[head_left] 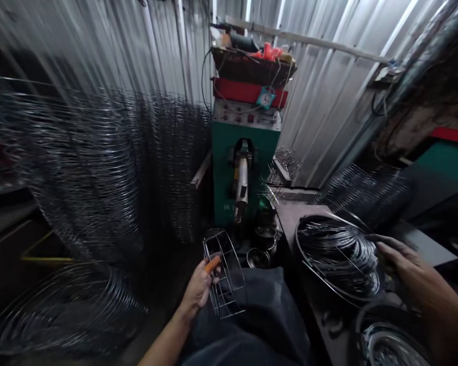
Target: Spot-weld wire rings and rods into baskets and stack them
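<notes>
My left hand (pixel 199 287) is closed on a curved wire frame (pixel 229 278) with thin crossing rods, held tilted above my lap. An orange sleeve (pixel 212 264) covers one of its fingers. Off to the right, my right hand (pixel 402 259) reaches to the edge of a round basin (pixel 301 244) full of loose bent wire pieces (pixel 343 249). A dark cover shows on a finger that is stretched out toward the wires. That hand is somewhat blurred, and I see nothing held in it.
Ahead stands a green machine (pixel 221 152) with a projecting metal arm (pixel 241 183). Tall stacks of wire rings (pixel 87 152) fill the left side. Small metal bowls (pixel 258 258) sit below the arm. A second container (pixel 361 325) of wire rings is at lower right.
</notes>
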Motion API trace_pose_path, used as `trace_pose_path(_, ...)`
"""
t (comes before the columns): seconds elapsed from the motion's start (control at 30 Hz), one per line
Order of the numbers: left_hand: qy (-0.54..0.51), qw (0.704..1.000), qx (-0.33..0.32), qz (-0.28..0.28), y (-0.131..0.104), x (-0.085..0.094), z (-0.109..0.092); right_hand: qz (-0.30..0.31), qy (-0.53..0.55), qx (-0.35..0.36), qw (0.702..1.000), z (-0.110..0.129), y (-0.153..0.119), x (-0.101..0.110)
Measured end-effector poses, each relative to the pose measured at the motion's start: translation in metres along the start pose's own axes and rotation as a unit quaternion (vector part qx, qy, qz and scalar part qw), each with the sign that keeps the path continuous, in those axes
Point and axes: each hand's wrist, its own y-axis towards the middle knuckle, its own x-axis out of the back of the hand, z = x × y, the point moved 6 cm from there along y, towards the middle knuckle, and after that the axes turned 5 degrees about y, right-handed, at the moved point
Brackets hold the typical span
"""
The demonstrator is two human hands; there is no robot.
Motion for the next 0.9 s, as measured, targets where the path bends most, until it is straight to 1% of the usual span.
trace_pose_path(0.07, -0.017, 1.0, 0.013, 0.005, 0.003, -0.005, -0.002, 0.06, 0.0, 0.019, 0.998, 0.007, -0.004, -0.011)
trace_pose_path(0.1, -0.024, 0.999, 0.021, 0.009, 0.005, -0.008, -0.003, 0.075, -0.007, 0.04, 0.996, 0.012, -0.005, -0.02)
trace_pose_path(0.17, -0.037, 0.998, 0.038, 0.018, 0.009, -0.014, -0.006, 0.078, -0.015, 0.088, 0.993, 0.023, -0.004, -0.043)
trace_pose_path(0.23, -0.049, 0.997, 0.054, 0.027, 0.012, -0.019, -0.009, 0.106, 0.006, 0.118, 0.987, 0.029, -0.003, -0.076)
trace_pose_path(0.3, -0.059, 0.995, 0.069, 0.034, 0.014, -0.021, -0.011, 0.163, 0.045, 0.131, 0.977, 0.032, -0.006, -0.115)
trace_pose_path(0.37, -0.065, 0.994, 0.078, 0.039, 0.016, -0.02, -0.014, 0.229, 0.08, 0.128, 0.962, 0.032, -0.01, -0.151)
trace_pose_path(0.43, -0.068, 0.993, 0.078, 0.047, 0.016, -0.018, -0.018, 0.283, 0.101, 0.118, 0.946, 0.031, -0.015, -0.181)
trace_pose_path(0.5, -0.071, 0.994, 0.071, 0.053, 0.016, -0.016, -0.021, 0.316, 0.112, 0.114, 0.935, 0.03, -0.019, -0.202)
trace_pose_path(0.6, -0.07, 0.994, 0.063, 0.058, 0.015, -0.017, -0.022, 0.337, 0.125, 0.117, 0.926, 0.028, -0.024, -0.222)
trace_pose_path(0.7, -0.051, 0.996, 0.052, 0.048, 0.012, -0.019, -0.019, 0.355, 0.12, 0.108, 0.921, 0.022, -0.03, -0.237)
trace_pose_path(0.8, -0.003, 0.999, 0.023, 0.028, 0.009, -0.02, -0.013, 0.365, 0.106, 0.101, 0.919, 0.017, -0.033, -0.248)
trace_pose_path(0.9, 0.058, 0.998, 0.001, 0.034, 0.005, -0.021, -0.007, 0.378, 0.1, 0.107, 0.914, 0.017, -0.033, -0.256)
